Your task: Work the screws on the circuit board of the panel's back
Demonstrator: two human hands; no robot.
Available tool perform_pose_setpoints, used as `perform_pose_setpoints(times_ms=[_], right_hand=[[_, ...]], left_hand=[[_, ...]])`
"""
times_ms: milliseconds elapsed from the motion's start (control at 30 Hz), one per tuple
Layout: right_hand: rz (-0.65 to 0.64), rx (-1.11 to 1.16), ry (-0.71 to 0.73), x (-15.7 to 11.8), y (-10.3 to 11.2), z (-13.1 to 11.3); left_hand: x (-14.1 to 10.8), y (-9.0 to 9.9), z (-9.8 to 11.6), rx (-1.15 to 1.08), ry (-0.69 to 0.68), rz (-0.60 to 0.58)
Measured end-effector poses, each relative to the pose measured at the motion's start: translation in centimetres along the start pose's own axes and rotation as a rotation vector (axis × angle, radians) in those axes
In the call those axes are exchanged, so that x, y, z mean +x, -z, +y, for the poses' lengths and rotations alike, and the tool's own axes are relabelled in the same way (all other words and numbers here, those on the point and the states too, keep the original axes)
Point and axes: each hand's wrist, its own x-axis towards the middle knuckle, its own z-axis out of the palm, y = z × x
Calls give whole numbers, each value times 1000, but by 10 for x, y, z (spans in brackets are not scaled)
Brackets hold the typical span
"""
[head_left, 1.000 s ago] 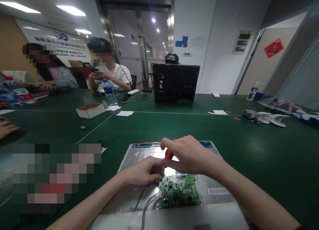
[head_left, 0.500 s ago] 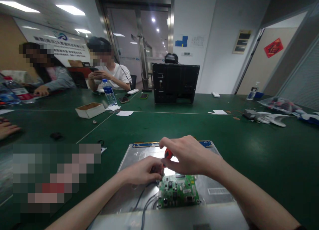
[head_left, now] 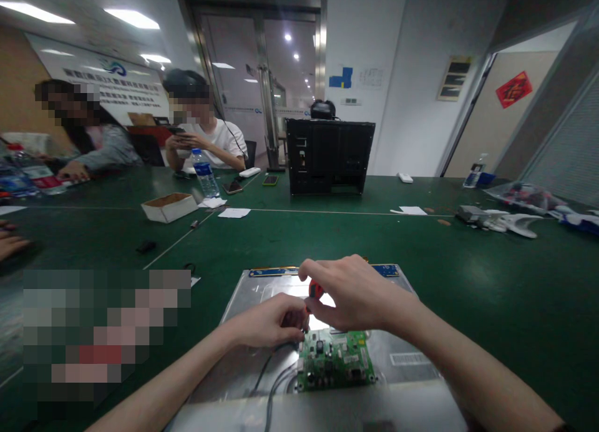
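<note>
A red and black screwdriver stands nearly upright with its handle in my right hand, whose fingers curl over the top. Its lower end goes down beside my left hand, which is closed with thumb and fingertips at the shaft; the tip is hidden there. Just below the fingers lies a green circuit board, close to its upper left corner. The board rests on a silvery metal panel with a blue strip along the far edge. Grey cables run from the board's left side.
A black monitor housing stands at the back of the green table. An open white box, a water bottle and a small black object are to the left. Two people sit across; another person's hand is at far left.
My hands and the screwdriver stay almost in place. On the left, the small black object and a tiny piece near the box have shifted right, and the other person's hand has drawn slightly left.
</note>
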Motion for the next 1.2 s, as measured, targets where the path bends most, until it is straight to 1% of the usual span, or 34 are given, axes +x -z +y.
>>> perform_pose_setpoints(times_ms=[100,300,500,667,800,900,1100,1200], right_hand=[[10,5,14,-1,1,0],[-24,-21,-17,2,1,1],[3,-4,-9,0,3,-2],[-27,12,-14,1,3,0],[1,-35,-11,2,1,0],[23,-35,-4,1,1,-2],[0,-52,-21,1,2,-2],[12,-42,-20,2,0,-1]], left_hand=[[0,0,0,-1,-3,12],[0,1,1,-14,-11,-16],[0,-2,1,-58,-9,36],[1,1,4,-37,-53,-7],[1,0,2,-41,-8,7],[1,-2,2,-64,-4,22],[1,-1,5,-55,-3,2],[1,1,3,-55,8,17]])
